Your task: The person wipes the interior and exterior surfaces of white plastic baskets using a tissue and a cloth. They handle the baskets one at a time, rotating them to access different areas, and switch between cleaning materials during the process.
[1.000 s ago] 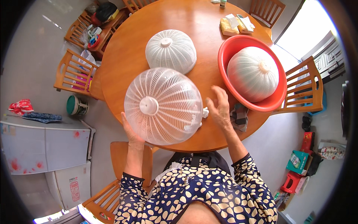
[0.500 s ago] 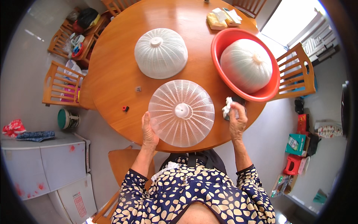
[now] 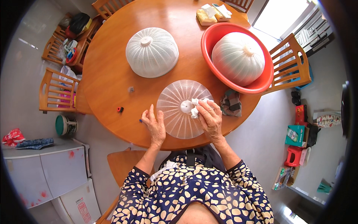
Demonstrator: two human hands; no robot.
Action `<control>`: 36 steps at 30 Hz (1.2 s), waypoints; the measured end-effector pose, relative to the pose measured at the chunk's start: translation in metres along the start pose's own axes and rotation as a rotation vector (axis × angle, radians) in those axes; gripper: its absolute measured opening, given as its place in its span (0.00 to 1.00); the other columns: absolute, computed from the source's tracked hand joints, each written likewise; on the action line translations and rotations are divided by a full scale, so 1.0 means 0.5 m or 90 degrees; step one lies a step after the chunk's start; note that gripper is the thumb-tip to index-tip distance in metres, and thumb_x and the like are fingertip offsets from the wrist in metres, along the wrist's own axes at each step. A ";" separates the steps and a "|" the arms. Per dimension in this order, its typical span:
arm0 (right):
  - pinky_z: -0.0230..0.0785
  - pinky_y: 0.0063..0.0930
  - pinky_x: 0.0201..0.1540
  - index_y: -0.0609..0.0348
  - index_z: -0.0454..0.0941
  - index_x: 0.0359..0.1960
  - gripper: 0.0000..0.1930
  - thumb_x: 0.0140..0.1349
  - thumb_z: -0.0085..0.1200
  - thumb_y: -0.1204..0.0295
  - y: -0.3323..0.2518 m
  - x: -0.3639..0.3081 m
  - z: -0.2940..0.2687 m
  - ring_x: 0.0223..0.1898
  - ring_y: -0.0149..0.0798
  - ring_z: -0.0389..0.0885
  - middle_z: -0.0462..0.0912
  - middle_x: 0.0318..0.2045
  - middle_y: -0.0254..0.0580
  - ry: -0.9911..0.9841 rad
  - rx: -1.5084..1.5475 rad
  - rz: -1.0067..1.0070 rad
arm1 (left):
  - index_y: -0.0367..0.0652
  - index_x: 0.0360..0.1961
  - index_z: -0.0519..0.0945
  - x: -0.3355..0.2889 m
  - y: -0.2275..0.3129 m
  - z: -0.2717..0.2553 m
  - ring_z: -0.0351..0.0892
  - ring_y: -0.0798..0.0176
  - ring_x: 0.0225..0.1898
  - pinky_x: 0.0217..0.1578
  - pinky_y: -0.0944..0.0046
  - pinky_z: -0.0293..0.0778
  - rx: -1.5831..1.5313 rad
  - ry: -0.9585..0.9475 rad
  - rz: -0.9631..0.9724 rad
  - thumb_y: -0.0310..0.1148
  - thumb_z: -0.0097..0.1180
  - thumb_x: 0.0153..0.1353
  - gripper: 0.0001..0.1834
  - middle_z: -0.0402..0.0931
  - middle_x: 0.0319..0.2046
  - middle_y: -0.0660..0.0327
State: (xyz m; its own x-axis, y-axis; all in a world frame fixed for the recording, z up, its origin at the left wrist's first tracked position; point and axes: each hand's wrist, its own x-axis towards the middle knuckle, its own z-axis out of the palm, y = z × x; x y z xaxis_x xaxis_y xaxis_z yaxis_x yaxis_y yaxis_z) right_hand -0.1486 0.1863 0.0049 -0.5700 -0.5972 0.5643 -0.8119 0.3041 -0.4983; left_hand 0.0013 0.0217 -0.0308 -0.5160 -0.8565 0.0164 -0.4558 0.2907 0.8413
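In front of me on the round wooden table lies a translucent plastic slotted dome with a knob at its centre. My right hand pinches a crumpled white tissue over the dome, beside the knob. Fingers apart and holding nothing, my left hand is at the dome's left edge. A small blue piece shows by its fingertips. Farther back stands a white slotted dome cover. To the right, a red basin holds another pale slotted dome, tilted inside it.
A dark crumpled cloth lies below the basin near the table's right edge. A small red-and-black piece and a little clear piece lie at left. Tissue packs are at the back. Wooden chairs surround the table.
My right hand has moved left with the tissue, from the dark cloth to over the dome. My left hand has let go of the dome's rim and opened beside it.
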 end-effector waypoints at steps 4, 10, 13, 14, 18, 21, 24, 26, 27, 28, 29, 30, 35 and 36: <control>0.66 0.36 0.55 0.53 0.82 0.40 0.15 0.49 0.63 0.77 0.004 0.014 -0.012 0.51 0.45 0.76 0.82 0.47 0.35 -0.008 0.024 -0.026 | 0.47 0.69 0.58 -0.036 0.116 0.000 0.46 0.43 0.67 0.64 0.43 0.45 0.120 -0.053 0.268 0.60 0.58 0.54 0.47 0.48 0.66 0.47; 0.70 0.35 0.50 0.57 0.82 0.39 0.12 0.51 0.60 0.80 0.027 0.053 0.000 0.43 0.45 0.78 0.83 0.42 0.41 0.014 0.083 0.034 | 0.49 0.69 0.58 -0.052 0.091 0.034 0.42 0.46 0.71 0.63 0.36 0.40 0.307 -0.116 0.371 0.69 0.54 0.49 0.52 0.47 0.70 0.50; 0.71 0.36 0.47 0.59 0.82 0.39 0.11 0.53 0.57 0.80 0.053 0.105 0.040 0.41 0.47 0.79 0.83 0.40 0.44 0.034 0.103 0.106 | 0.49 0.69 0.58 -0.051 0.091 0.034 0.41 0.45 0.71 0.63 0.36 0.39 0.302 -0.113 0.387 0.69 0.54 0.49 0.52 0.47 0.70 0.50; 0.71 0.36 0.46 0.59 0.82 0.38 0.10 0.54 0.57 0.79 0.057 0.123 0.054 0.41 0.47 0.79 0.83 0.40 0.44 0.018 0.097 0.094 | 0.49 0.69 0.58 -0.049 0.092 0.034 0.41 0.45 0.71 0.63 0.36 0.39 0.304 -0.111 0.390 0.69 0.54 0.49 0.52 0.47 0.70 0.50; 0.71 0.36 0.46 0.56 0.80 0.33 0.08 0.49 0.56 0.78 0.004 0.178 0.115 0.43 0.46 0.78 0.83 0.39 0.39 -0.064 0.086 -0.027 | 0.50 0.69 0.59 -0.051 0.088 0.037 0.41 0.44 0.71 0.63 0.37 0.40 0.301 -0.110 0.392 0.69 0.55 0.48 0.52 0.47 0.69 0.50; 0.70 0.36 0.46 0.55 0.79 0.31 0.06 0.50 0.56 0.73 -0.038 0.181 0.153 0.43 0.44 0.77 0.82 0.42 0.36 -0.116 0.067 -0.138 | 0.52 0.68 0.60 -0.052 0.088 0.038 0.40 0.45 0.71 0.63 0.37 0.39 0.287 -0.126 0.350 0.68 0.57 0.47 0.51 0.47 0.69 0.50; 0.71 0.36 0.46 0.56 0.80 0.31 0.06 0.51 0.55 0.73 0.002 0.197 0.136 0.41 0.45 0.78 0.83 0.39 0.37 -0.109 0.035 -0.058 | 0.53 0.68 0.60 -0.054 0.099 0.031 0.39 0.45 0.71 0.64 0.38 0.38 0.280 -0.132 0.328 0.67 0.58 0.46 0.52 0.47 0.69 0.50; 0.71 0.37 0.45 0.57 0.80 0.31 0.05 0.53 0.54 0.74 0.051 0.197 0.100 0.39 0.47 0.79 0.84 0.37 0.40 -0.108 0.021 0.020 | 0.53 0.69 0.59 -0.057 0.108 0.029 0.38 0.45 0.71 0.65 0.38 0.36 0.260 -0.132 0.324 0.66 0.60 0.45 0.52 0.47 0.70 0.50; 0.71 0.37 0.44 0.58 0.81 0.31 0.05 0.54 0.54 0.74 0.078 0.193 0.079 0.38 0.49 0.80 0.84 0.36 0.43 -0.114 0.017 0.061 | 0.53 0.69 0.58 -0.057 0.107 0.031 0.38 0.44 0.71 0.65 0.37 0.36 0.267 -0.133 0.326 0.67 0.58 0.46 0.52 0.46 0.70 0.50; 0.72 0.38 0.43 0.59 0.81 0.33 0.06 0.55 0.53 0.75 0.104 0.177 0.061 0.37 0.50 0.80 0.84 0.35 0.45 -0.106 0.046 0.103 | 0.52 0.69 0.57 -0.057 0.104 0.034 0.38 0.44 0.71 0.64 0.37 0.36 0.273 -0.137 0.330 0.69 0.57 0.46 0.53 0.45 0.70 0.49; 0.72 0.38 0.43 0.60 0.81 0.34 0.06 0.56 0.53 0.75 0.119 0.159 0.045 0.36 0.51 0.81 0.84 0.35 0.47 -0.099 0.079 0.140 | 0.52 0.70 0.56 -0.057 0.100 0.035 0.38 0.43 0.71 0.64 0.36 0.36 0.281 -0.136 0.330 0.71 0.55 0.47 0.54 0.45 0.70 0.48; 0.72 0.38 0.42 0.61 0.81 0.35 0.07 0.57 0.52 0.75 0.129 0.141 0.024 0.36 0.52 0.81 0.84 0.34 0.48 -0.125 0.091 0.194 | 0.52 0.70 0.56 -0.057 0.099 0.035 0.38 0.42 0.71 0.64 0.35 0.36 0.280 -0.138 0.326 0.71 0.55 0.47 0.53 0.44 0.70 0.48; 0.74 0.35 0.39 0.64 0.81 0.34 0.08 0.56 0.52 0.75 0.114 0.087 -0.022 0.34 0.51 0.83 0.83 0.32 0.51 -0.132 0.163 0.424 | 0.53 0.70 0.56 -0.058 0.100 0.032 0.36 0.43 0.72 0.64 0.34 0.35 0.277 -0.153 0.327 0.70 0.54 0.48 0.53 0.43 0.70 0.48; 0.73 0.36 0.40 0.64 0.81 0.35 0.08 0.57 0.52 0.76 0.112 0.093 -0.011 0.35 0.52 0.82 0.83 0.33 0.51 -0.108 0.142 0.363 | 0.53 0.70 0.56 -0.057 0.099 0.033 0.36 0.43 0.72 0.64 0.34 0.35 0.279 -0.152 0.330 0.70 0.54 0.48 0.53 0.43 0.70 0.48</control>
State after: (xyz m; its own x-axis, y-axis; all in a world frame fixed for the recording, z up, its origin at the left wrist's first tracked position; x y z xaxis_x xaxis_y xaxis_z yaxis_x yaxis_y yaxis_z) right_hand -0.2212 0.1799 0.0068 -0.8623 -0.5019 0.0666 -0.3302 0.4577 -0.8255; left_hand -0.0186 0.0674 0.0015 -0.8668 -0.4592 0.1944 -0.3318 0.8222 0.4625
